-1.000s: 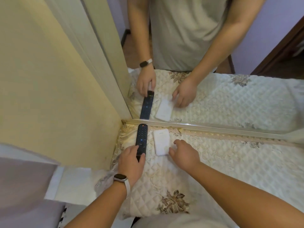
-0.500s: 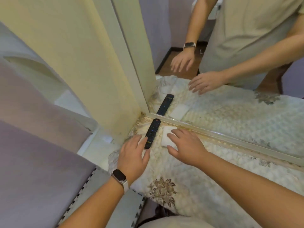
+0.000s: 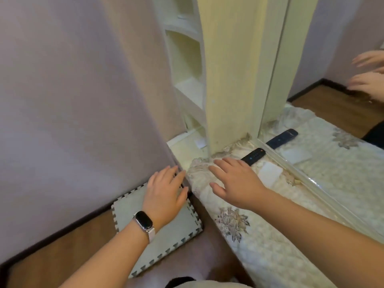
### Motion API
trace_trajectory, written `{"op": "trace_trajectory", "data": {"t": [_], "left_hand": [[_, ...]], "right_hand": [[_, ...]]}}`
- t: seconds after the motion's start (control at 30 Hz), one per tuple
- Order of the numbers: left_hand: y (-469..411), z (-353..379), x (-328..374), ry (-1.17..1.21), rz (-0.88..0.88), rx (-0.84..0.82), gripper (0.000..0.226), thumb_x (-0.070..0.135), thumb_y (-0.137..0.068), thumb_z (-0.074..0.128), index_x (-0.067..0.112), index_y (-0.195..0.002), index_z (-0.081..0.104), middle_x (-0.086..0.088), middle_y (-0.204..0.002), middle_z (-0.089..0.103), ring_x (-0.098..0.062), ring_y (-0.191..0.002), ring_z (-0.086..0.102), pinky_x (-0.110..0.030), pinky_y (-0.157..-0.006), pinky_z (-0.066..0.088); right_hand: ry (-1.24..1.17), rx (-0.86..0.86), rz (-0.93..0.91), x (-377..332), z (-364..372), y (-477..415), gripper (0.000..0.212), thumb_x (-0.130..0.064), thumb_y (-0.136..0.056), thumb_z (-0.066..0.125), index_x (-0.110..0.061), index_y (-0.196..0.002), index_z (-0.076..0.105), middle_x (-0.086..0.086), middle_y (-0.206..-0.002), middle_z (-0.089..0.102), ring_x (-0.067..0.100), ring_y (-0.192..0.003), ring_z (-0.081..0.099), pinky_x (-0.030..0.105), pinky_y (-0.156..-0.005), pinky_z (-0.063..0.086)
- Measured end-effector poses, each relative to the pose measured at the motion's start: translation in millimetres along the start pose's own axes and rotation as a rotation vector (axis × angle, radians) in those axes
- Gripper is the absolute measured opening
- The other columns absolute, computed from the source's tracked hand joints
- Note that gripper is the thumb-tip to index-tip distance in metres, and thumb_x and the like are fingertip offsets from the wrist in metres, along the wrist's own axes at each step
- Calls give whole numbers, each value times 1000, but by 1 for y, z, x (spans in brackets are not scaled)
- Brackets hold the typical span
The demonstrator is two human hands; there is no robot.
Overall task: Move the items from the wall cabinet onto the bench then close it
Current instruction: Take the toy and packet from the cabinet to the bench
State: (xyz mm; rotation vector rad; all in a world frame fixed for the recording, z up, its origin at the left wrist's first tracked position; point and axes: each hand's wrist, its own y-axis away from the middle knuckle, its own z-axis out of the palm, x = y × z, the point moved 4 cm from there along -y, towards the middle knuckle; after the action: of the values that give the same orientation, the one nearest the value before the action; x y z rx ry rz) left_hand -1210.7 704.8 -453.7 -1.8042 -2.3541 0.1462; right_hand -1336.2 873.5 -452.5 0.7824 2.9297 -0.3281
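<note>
A black remote (image 3: 253,155) and a flat white box (image 3: 270,173) lie side by side on the quilted bench (image 3: 259,235), close to the mirror's lower frame. My right hand (image 3: 234,181) hovers open over the bench's left end, just left of both items and holding nothing. My left hand (image 3: 164,194), with a watch on the wrist, is open with spread fingers beside the pale purple cabinet door (image 3: 83,100), its fingertips at the door's lower edge. Behind the door, curved white shelves (image 3: 187,88) of the wall cabinet show.
A cream panel (image 3: 226,69) stands between the shelves and the mirror (image 3: 332,100), which reflects the items and my hands. A grey foam floor mat (image 3: 135,215) lies on the wooden floor (image 3: 52,252) under my left hand.
Both hands have left the remote and white box and moved left. The view has swung left, bringing the purple door and the shelves into sight.
</note>
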Motion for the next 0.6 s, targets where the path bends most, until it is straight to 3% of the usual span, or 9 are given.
{"op": "trace_trajectory", "data": {"t": [0.27,0.6], "left_hand": [[90,-40,-81,-39,-254,108,44,44,-92,46,21,-127,61,-4,-133,60,-27,-125,53,-49,-105,40],[309,-124,-178,-134,-635,194,45,45,-93,43,24,-129,61,1,-135,60,-21,-129,49,-45,-107,35]], "right_hand": [[-44,0,-291,-112,0,-44,48,-49,-90,45,-20,-126,58,0,-127,60,24,-118,51,40,-95,43],[-121,17,-696,-352,11,-36,46,-47,-90,46,-18,-124,59,2,-120,61,26,-109,55,40,-85,46]]}}
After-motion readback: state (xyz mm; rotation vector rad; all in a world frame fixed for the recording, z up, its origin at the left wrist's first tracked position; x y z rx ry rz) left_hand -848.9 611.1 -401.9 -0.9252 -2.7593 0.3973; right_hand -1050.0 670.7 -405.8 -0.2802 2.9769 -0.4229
